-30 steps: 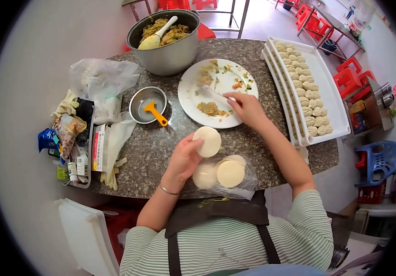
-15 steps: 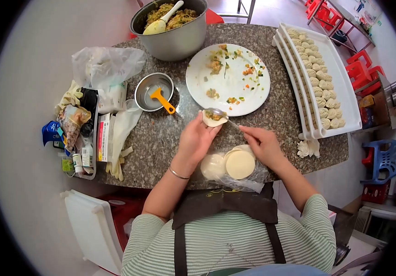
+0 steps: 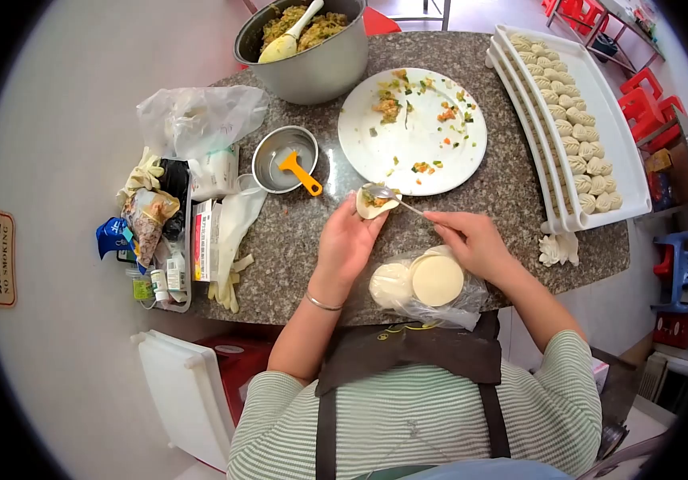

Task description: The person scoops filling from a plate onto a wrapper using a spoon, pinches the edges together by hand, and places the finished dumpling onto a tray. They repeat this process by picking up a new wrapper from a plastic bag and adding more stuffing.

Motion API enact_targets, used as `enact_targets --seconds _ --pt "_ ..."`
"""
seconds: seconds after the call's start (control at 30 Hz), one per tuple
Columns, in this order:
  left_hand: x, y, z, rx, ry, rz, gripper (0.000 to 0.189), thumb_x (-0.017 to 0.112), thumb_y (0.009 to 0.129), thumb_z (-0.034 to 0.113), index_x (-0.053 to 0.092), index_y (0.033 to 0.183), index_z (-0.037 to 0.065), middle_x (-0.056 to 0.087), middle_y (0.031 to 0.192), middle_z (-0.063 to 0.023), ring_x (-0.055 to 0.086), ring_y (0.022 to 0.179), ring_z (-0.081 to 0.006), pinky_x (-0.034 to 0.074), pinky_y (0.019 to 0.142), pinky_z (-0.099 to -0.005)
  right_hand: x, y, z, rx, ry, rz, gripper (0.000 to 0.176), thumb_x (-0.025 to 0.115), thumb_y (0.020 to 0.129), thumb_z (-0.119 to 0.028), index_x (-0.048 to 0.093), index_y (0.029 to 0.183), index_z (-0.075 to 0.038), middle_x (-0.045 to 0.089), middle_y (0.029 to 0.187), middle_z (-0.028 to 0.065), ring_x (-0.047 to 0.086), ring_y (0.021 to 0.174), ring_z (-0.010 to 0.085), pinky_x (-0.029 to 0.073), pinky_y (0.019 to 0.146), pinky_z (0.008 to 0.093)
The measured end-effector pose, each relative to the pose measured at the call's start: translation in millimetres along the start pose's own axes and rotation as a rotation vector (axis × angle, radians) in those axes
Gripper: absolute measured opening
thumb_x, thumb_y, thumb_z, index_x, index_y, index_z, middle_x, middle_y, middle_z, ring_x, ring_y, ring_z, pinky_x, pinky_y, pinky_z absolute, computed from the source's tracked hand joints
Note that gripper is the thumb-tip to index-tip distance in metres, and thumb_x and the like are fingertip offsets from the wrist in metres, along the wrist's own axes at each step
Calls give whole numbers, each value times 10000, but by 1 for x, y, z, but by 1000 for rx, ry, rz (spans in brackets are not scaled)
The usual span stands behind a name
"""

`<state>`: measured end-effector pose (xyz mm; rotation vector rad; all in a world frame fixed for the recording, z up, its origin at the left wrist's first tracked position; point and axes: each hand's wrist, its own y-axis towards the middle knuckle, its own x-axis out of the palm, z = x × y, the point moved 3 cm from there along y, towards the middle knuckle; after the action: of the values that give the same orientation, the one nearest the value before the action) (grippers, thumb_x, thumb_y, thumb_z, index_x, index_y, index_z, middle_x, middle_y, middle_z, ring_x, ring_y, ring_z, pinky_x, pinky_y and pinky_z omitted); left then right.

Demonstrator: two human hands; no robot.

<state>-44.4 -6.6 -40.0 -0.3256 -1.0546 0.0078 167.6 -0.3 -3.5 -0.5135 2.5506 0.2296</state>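
Observation:
My left hand (image 3: 350, 244) cups a round dumpling wrapper (image 3: 374, 210) on its fingers, with some chopped filling on it. A metal spoon (image 3: 408, 206) is held by its handle in my right hand (image 3: 472, 244), and its bowl presses on the filling. Just beyond is a white plate (image 3: 408, 148) with scattered bits of filling. Below my right hand, a stack of wrappers (image 3: 438, 280) lies on a clear plastic bag (image 3: 440, 314) by the table's front edge. Finished pleated dumplings (image 3: 576, 128) stand in rows on the top tray at the right.
A big pot (image 3: 308, 72) of filling with a white ladle (image 3: 284, 46) stands at the back. Left of the plate is a metal bowl (image 3: 260, 164) with an orange-handled tool (image 3: 302, 174). Stacked white trays (image 3: 628, 172) line the right; a cluttered basket (image 3: 186, 296) stands left.
The whole view has shifted, so the table's contents sit further right. Both hands stay at the wrapper; the spoon's bowl still rests on the filling, and less filling shows at the plate's near left.

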Motion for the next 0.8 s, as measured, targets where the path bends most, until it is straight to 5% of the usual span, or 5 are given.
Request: enact_targets --seconds 0.3,0.47,0.57,0.63,0.8 --pt "25 -9 10 134 389 53 432 423 1000 185 367 1354 -55 499 1321 -192 539 1202 -278 482 1006 -378 -17 -7 10 -111 -51 -6 271 615 855 -67 684 1116 -91 674 827 125 645 695 243 511 652 317" --pt "49 -2 9 304 535 -62 572 598 856 -89 357 1372 -43 537 1278 -142 566 1143 -176 488 950 -287 -41 21 55 -85 -222 309 251 643 844 -92 680 1092 -80 667 850 117 629 737 255 506 716 346" --pt "55 6 6 315 513 -72 502 604 874 -46 415 1339 -38 581 1211 -129 596 1080 -156 525 869 -270 -43 33 30 -241 -425 462 248 656 834 -91 678 1081 -76 669 886 100 623 794 270 497 768 353" --pt "62 12 1 327 509 -98 425 615 904 37 473 1300 -18 611 1162 -91 617 1013 -138 534 788 -220 -40 39 8 -248 -360 467 222 674 823 -83 688 1044 -60 669 897 84 626 828 238 486 779 323" --pt "75 20 -5 522 704 -141 356 613 908 41 522 1244 -31 623 1134 -103 629 988 -147 544 803 -248 -20 54 -14 -133 566 279 153 693 834 -102 694 933 16 685 882 64 619 839 115 479 786 279"
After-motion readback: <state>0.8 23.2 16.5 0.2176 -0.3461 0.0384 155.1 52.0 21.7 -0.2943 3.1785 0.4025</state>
